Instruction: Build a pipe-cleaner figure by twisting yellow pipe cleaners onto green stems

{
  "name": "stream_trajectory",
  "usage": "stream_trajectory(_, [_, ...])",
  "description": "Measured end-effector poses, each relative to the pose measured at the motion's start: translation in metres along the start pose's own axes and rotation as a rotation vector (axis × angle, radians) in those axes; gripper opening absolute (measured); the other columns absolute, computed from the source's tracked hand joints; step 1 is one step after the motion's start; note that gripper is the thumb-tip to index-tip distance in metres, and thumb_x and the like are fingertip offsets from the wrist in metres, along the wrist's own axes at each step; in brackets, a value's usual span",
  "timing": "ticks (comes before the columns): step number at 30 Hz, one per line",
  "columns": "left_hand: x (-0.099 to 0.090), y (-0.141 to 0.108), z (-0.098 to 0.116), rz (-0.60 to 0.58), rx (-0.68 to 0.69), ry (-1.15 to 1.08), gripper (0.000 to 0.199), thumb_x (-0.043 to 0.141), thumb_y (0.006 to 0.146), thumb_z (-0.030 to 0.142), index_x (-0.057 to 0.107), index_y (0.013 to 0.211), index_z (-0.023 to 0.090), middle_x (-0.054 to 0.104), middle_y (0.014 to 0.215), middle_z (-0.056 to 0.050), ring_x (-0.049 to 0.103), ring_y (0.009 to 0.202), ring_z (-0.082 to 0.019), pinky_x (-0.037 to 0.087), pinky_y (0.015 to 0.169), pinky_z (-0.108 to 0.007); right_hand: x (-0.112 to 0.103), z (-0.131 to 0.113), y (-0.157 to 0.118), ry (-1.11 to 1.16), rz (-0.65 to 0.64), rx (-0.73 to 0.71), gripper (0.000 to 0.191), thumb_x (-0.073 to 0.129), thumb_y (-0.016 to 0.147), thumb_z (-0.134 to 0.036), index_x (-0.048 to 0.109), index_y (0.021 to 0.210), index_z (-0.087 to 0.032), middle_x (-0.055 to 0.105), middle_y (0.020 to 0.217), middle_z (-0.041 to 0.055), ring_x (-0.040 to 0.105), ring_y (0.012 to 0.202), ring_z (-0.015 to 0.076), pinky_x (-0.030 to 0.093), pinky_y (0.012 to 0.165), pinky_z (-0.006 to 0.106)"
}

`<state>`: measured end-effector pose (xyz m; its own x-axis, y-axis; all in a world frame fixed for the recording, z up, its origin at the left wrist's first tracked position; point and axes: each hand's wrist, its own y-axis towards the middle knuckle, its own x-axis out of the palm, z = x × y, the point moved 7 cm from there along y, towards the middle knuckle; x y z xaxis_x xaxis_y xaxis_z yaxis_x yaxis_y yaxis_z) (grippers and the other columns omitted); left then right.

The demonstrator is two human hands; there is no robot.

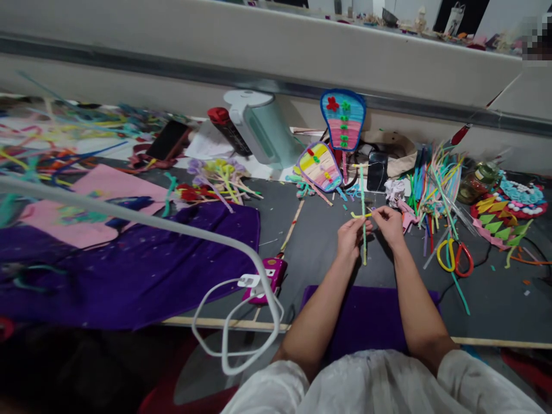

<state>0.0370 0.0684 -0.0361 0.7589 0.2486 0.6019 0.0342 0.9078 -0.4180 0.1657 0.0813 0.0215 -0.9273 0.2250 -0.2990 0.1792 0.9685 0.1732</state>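
My left hand (350,236) is closed in a pinch on a long pale green pipe cleaner (363,190), which stands nearly upright in view, its ends showing above and below the fingers. A short yellow pipe cleaner (357,216) crosses it at the fingertips, one end bent. The fingers of my right hand (389,225) are pinched at the other end of the yellow piece. Both hands are just above the dark grey table. Behind them lean two decorated fan-shaped pieces, one blue and pink (345,123), one yellow and pink (319,168).
Right of my hands lie scissors (446,257) and a bundle of pipe cleaners (435,190). To the left are a magenta power strip (276,275), a white cable (254,253) crossing the foreground, a purple cloth (194,259) and a pale green kettle (269,132).
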Motion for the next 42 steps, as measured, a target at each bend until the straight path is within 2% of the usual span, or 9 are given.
stream_trajectory(6, [0.003,0.001,0.003,-0.001,0.068,-0.056,0.024,0.083,0.061,0.024,0.067,0.072,0.011,0.069,0.063,-0.005,0.064,0.052,-0.011,0.050,0.057,-0.020,0.002,0.006,0.001,0.063,-0.006,0.029,0.027,0.057,0.077,-0.042,0.063,0.074,-0.017,0.057,0.063,-0.0005,0.048,0.056,0.0111,0.040,0.053,0.023])
stream_trajectory(11, [0.003,0.001,0.008,0.031,0.144,-0.041,0.021,0.081,0.061,0.024,0.066,0.069,0.011,0.069,0.062,-0.004,0.062,0.051,-0.010,0.049,0.058,-0.020,0.005,0.009,0.000,0.184,-0.046,0.126,0.029,0.060,0.074,-0.047,0.062,0.075,-0.018,0.057,0.062,-0.0016,0.044,0.049,0.0090,0.038,0.045,0.022])
stream_trajectory(16, [-0.001,0.002,0.012,0.075,0.232,-0.011,0.021,0.080,0.062,0.025,0.064,0.065,0.012,0.068,0.062,-0.004,0.062,0.052,-0.010,0.050,0.061,-0.021,0.003,0.011,0.001,0.321,-0.032,0.208,0.037,0.065,0.068,-0.053,0.062,0.078,-0.018,0.059,0.066,-0.0008,0.046,0.051,0.0091,0.039,0.043,0.021])
stream_trajectory(24, [-0.001,0.000,0.015,0.085,0.309,0.014,0.017,0.077,0.064,0.024,0.063,0.062,0.013,0.067,0.060,-0.002,0.062,0.053,-0.010,0.049,0.061,-0.021,0.009,0.005,-0.001,0.219,-0.048,0.096,0.029,0.061,0.073,-0.047,0.060,0.074,-0.018,0.050,0.058,-0.0046,0.042,0.049,0.0086,0.037,0.045,0.021])
stream_trajectory(29, [-0.002,-0.001,0.015,0.092,0.319,-0.022,0.017,0.077,0.063,0.025,0.064,0.063,0.014,0.067,0.060,-0.001,0.062,0.053,-0.009,0.049,0.062,-0.020,0.010,0.004,-0.002,0.130,-0.035,0.053,0.027,0.059,0.075,-0.045,0.059,0.073,-0.018,0.051,0.058,-0.0041,0.044,0.050,0.0092,0.037,0.049,0.022])
stream_trajectory(34, [-0.004,0.002,0.010,0.097,0.297,-0.065,0.016,0.076,0.064,0.025,0.066,0.068,0.013,0.067,0.062,-0.001,0.062,0.054,-0.009,0.050,0.064,-0.021,0.011,0.000,-0.003,0.164,-0.029,0.022,0.024,0.061,0.075,-0.042,0.059,0.070,-0.018,0.052,0.060,-0.0039,0.045,0.051,0.0088,0.038,0.049,0.022])
stream_trajectory(38, [-0.003,0.001,0.009,0.097,0.289,-0.045,0.019,0.077,0.063,0.027,0.064,0.066,0.013,0.067,0.061,-0.001,0.061,0.053,-0.009,0.049,0.062,-0.021,0.012,0.006,-0.002,0.233,-0.028,0.066,0.027,0.063,0.074,-0.045,0.061,0.075,-0.018,0.053,0.061,-0.0041,0.046,0.051,0.0091,0.042,0.047,0.022])
stream_trajectory(42, [0.001,-0.002,0.007,0.075,0.287,-0.014,0.021,0.077,0.062,0.029,0.063,0.064,0.013,0.067,0.061,-0.001,0.061,0.052,-0.009,0.049,0.062,-0.022,-0.001,0.010,0.002,0.328,0.089,0.075,0.035,0.065,0.073,-0.050,0.064,0.086,-0.018,0.059,0.068,-0.0018,0.050,0.055,0.0107,0.046,0.046,0.022])
